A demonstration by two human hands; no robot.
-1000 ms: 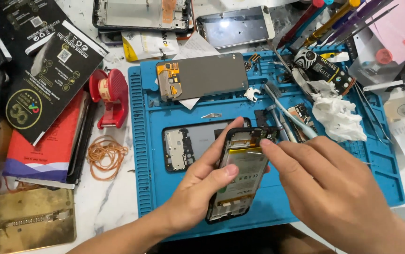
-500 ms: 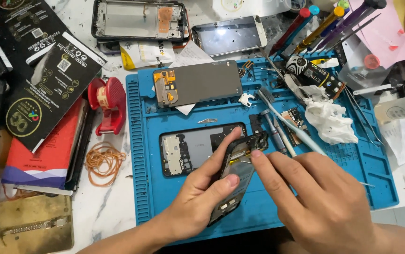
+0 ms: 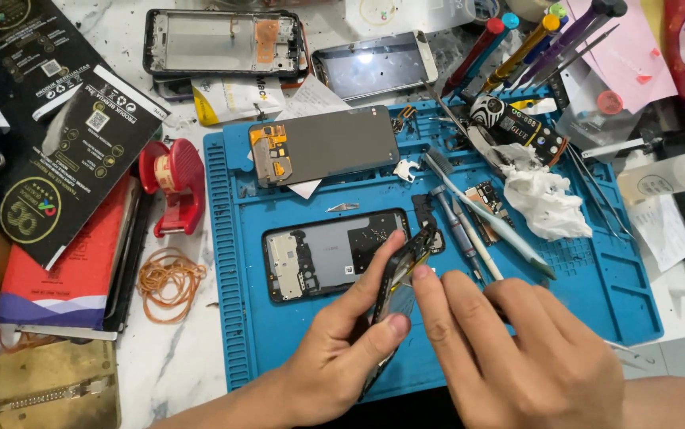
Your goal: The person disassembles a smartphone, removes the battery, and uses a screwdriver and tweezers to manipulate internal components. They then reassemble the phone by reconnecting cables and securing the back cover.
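Phone frame [image 3: 403, 266] edge-on between left hand [image 3: 342, 349] and right hand [image 3: 517, 349].

Bright, even overhead light fills my view. My hands throw only soft, short shadows toward six o'clock on the blue mat [image 3: 613, 294]. Glare whitens the phone screen [image 3: 374, 65] at twelve o'clock. The centre is sharp; my right hand [image 3: 517, 357] shows slight blur, and the corners bend a little.
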